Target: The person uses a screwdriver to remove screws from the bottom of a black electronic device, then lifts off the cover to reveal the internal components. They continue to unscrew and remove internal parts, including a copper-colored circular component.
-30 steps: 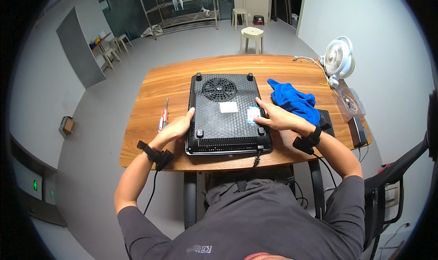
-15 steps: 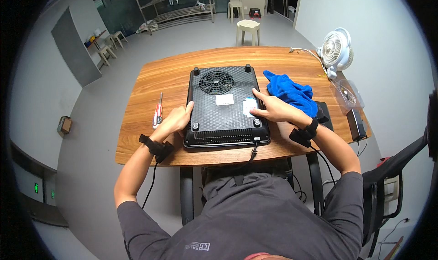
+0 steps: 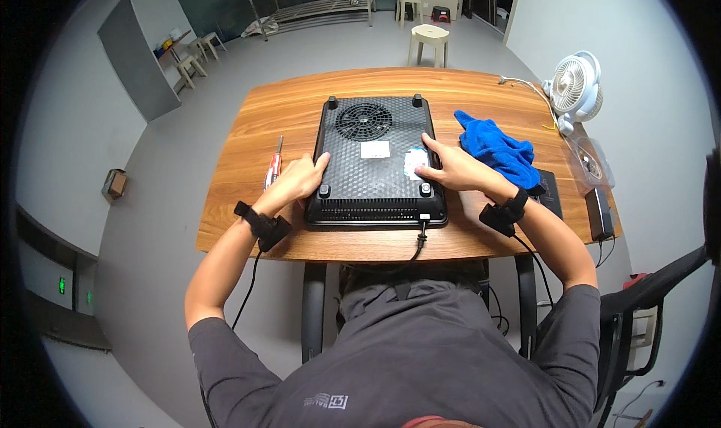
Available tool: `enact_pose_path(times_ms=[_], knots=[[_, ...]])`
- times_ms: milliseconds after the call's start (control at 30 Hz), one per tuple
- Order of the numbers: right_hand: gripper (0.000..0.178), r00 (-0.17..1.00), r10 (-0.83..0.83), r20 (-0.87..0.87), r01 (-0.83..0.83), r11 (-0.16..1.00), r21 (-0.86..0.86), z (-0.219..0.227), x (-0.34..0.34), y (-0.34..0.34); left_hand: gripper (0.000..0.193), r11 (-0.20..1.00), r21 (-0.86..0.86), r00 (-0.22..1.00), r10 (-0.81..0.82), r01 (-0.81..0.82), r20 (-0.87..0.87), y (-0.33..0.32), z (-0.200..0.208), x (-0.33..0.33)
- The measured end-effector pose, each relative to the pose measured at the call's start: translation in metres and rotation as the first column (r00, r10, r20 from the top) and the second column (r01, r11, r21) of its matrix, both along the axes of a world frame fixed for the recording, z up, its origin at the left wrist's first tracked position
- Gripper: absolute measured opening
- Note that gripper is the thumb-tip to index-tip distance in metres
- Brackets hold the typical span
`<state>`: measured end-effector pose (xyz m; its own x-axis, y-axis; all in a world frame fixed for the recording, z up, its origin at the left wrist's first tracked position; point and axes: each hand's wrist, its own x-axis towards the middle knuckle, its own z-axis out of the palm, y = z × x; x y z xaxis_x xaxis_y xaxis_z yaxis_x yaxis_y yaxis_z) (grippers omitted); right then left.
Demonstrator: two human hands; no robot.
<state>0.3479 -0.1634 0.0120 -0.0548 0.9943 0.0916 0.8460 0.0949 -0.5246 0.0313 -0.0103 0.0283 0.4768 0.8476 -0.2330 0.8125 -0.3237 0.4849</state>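
An induction cooker (image 3: 368, 169) lies upside down on the wooden table, its round fan grille and feet facing up and its cord leaving the near edge. My left hand (image 3: 302, 179) grips its left side, thumb on the edge, with the other fingers largely hidden. On the right side, my right hand (image 3: 460, 169) holds it too, its thumb and a finger showing over the underside near a white-and-blue label. Just beyond my left wrist is a screwdriver (image 3: 274, 167) with a red and clear handle, partly covered by that hand.
A crumpled blue cloth (image 3: 499, 150) lies right of the cooker, near a dark flat panel (image 3: 550, 191). Along the right edge stand a white fan (image 3: 574, 86), a clear plastic box (image 3: 593, 165) and a black power adapter (image 3: 599, 214). A stool (image 3: 429, 36) stands beyond the wooden table (image 3: 263, 113).
The view has shifted. Between my hands, the cooker has slid slightly left and away from me on the table. My left hand now covers part of the screwdriver.
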Motion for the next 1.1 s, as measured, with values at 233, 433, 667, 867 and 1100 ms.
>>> enact_pose_path(times_ms=[233,433,667,867,1100], knots=[[0.092,1.000,0.019,-0.001,-0.019,0.998,-0.053,-0.002,0.004,0.003,0.084,0.990,0.089,0.989,-0.102,0.112,-0.111,0.002,-0.006,0.010],[0.093,1.000,0.025,-0.005,-0.025,0.997,-0.073,0.012,0.000,-0.005,0.054,0.952,0.064,0.947,-0.288,0.299,-0.140,0.018,-0.020,0.002],[0.092,1.000,0.008,0.020,-0.005,0.991,-0.132,0.026,-0.005,-0.024,0.053,0.943,0.074,0.927,-0.302,0.325,-0.222,0.007,-0.008,-0.002],[0.092,1.000,-0.013,0.019,0.016,0.985,-0.173,0.033,-0.007,-0.024,0.075,0.987,-0.151,0.992,-0.068,0.052,-0.105,0.017,0.038,-0.016],[0.090,0.998,0.006,0.056,0.001,0.994,-0.111,0.022,-0.003,-0.020,0.050,0.904,0.418,0.950,0.048,0.091,-0.310,0.077,0.033,-0.061]])
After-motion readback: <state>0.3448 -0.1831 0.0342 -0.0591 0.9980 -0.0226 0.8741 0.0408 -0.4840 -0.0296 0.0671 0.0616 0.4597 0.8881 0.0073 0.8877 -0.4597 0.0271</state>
